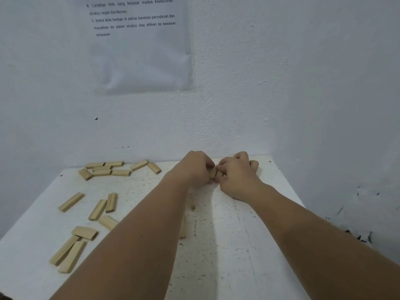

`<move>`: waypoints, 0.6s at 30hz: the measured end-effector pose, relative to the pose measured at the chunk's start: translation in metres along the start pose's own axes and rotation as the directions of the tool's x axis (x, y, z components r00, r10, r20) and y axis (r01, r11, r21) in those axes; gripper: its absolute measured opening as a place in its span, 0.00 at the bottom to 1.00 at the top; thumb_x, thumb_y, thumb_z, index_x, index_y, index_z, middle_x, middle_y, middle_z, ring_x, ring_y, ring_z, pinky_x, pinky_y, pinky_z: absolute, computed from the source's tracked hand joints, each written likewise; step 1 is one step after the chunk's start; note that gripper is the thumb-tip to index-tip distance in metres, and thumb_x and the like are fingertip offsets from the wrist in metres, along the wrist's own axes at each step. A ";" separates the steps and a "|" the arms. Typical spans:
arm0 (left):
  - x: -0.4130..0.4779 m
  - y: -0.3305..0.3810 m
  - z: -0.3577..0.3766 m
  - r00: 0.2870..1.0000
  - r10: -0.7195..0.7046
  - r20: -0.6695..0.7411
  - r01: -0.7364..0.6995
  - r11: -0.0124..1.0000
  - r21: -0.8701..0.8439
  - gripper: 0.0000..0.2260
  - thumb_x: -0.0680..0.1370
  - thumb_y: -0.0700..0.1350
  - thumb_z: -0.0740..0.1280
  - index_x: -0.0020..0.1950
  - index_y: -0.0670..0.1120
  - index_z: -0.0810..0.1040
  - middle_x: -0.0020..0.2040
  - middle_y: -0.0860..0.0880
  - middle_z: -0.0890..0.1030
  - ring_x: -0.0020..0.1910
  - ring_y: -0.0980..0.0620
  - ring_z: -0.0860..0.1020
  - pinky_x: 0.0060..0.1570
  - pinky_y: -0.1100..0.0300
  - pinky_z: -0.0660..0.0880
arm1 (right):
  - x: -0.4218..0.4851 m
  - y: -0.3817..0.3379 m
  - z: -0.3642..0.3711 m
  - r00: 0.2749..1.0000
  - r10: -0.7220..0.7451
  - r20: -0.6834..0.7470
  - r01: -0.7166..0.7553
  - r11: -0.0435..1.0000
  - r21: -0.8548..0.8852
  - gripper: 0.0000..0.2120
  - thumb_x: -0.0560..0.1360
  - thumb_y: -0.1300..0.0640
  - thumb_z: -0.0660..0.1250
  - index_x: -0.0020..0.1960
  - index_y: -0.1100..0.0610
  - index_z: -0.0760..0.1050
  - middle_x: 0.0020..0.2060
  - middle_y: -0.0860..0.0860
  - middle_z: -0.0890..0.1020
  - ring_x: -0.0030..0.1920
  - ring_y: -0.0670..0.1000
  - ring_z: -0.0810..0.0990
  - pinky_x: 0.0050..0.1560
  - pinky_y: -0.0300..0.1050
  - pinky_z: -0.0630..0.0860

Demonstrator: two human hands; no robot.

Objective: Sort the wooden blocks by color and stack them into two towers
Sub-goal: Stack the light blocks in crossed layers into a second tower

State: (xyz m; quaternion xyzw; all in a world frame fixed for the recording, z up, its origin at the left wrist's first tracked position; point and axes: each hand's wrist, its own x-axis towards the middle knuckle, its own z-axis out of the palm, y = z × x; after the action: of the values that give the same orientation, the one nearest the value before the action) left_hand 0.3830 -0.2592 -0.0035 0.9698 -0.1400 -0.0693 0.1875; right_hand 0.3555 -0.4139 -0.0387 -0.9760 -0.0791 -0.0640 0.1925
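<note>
Pinching 1 block (213, 173) between curled fingers (221, 168) of left hand (192, 167) and right hand (236, 175). Reach left for loose blocks (101, 169) with nearer left hand.

Plain indoor task station, looking improvised: printed instruction sheet (138, 46) hanging on bare white textured wall (281, 83), small scuffed white table (227, 245) sitting pushed into the wall corner, loose wooden blocks (101, 172) lying scattered over its left half and far-left corner.

Sheet (147, 59) on wall (281, 83), above and left of the grip, reads in part: "5. Ambil blok berbaki di sekitar kawasan penindanan."
</note>
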 end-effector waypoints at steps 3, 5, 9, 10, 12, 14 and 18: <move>-0.003 0.002 0.003 1.000 -0.002 -0.011 0.002 1.000 -0.002 0.13 0.71 0.48 0.81 0.46 0.50 0.78 0.43 0.50 0.76 0.43 0.51 0.73 0.47 0.54 0.76 | -0.006 -0.001 -0.004 1.000 -0.012 0.015 0.012 1.000 -0.021 0.11 0.78 0.52 0.63 0.53 0.46 0.83 0.57 0.38 0.78 0.61 0.49 0.59 0.54 0.48 0.53; -0.011 0.008 0.004 1.000 -0.011 -0.008 0.011 1.000 0.002 0.12 0.71 0.48 0.81 0.46 0.47 0.81 0.45 0.47 0.81 0.42 0.50 0.76 0.48 0.54 0.78 | -0.015 -0.002 -0.008 0.999 -0.012 0.035 0.015 0.996 -0.090 0.10 0.78 0.50 0.64 0.53 0.45 0.83 0.56 0.40 0.78 0.60 0.50 0.59 0.58 0.50 0.57; -0.041 0.031 0.004 0.999 0.002 0.050 -0.007 0.996 0.090 0.15 0.71 0.46 0.81 0.56 0.45 0.86 0.53 0.46 0.84 0.50 0.47 0.83 0.51 0.54 0.82 | -0.053 -0.008 -0.026 0.999 -0.006 0.047 0.012 0.991 -0.134 0.10 0.79 0.49 0.62 0.53 0.43 0.83 0.50 0.42 0.71 0.53 0.49 0.53 0.65 0.52 0.61; -0.050 0.039 0.005 0.997 0.013 0.072 -0.022 0.992 0.124 0.15 0.71 0.46 0.81 0.56 0.45 0.86 0.53 0.46 0.84 0.50 0.47 0.83 0.50 0.55 0.82 | -0.066 -0.008 -0.030 0.999 -0.006 0.043 0.012 0.989 -0.146 0.10 0.79 0.50 0.62 0.52 0.43 0.82 0.47 0.43 0.69 0.50 0.49 0.51 0.65 0.51 0.61; -0.069 0.057 0.008 0.992 0.032 0.125 -0.055 0.982 0.182 0.12 0.72 0.48 0.79 0.52 0.44 0.86 0.50 0.46 0.84 0.50 0.46 0.83 0.48 0.55 0.82 | -0.094 -0.009 -0.039 0.999 -0.033 0.037 0.039 0.986 -0.161 0.10 0.78 0.52 0.62 0.50 0.44 0.82 0.44 0.41 0.71 0.53 0.49 0.54 0.63 0.50 0.59; -0.091 0.079 0.013 0.986 0.042 0.163 -0.080 0.969 0.234 0.09 0.72 0.48 0.79 0.41 0.45 0.83 0.41 0.48 0.82 0.44 0.46 0.82 0.42 0.55 0.80 | -0.124 -0.002 -0.040 0.998 -0.010 0.059 0.018 0.991 -0.135 0.10 0.76 0.50 0.62 0.49 0.44 0.82 0.44 0.41 0.74 0.55 0.49 0.56 0.55 0.48 0.56; -0.141 0.118 0.029 0.977 0.062 0.205 -0.121 0.949 0.293 0.13 0.73 0.46 0.78 0.37 0.45 0.76 0.36 0.49 0.75 0.37 0.48 0.77 0.36 0.57 0.73 | -0.186 0.010 -0.048 0.999 0.010 0.043 -0.002 0.984 -0.176 0.12 0.74 0.49 0.59 0.50 0.42 0.81 0.46 0.38 0.77 0.53 0.47 0.58 0.47 0.48 0.50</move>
State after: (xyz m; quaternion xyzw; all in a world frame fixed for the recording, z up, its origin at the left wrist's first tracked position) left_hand 0.2144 -0.3319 0.0264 0.9681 -0.2115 -0.1321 0.0249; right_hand 0.1703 -0.4663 -0.0270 -0.9906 -0.0742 -0.0488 0.1042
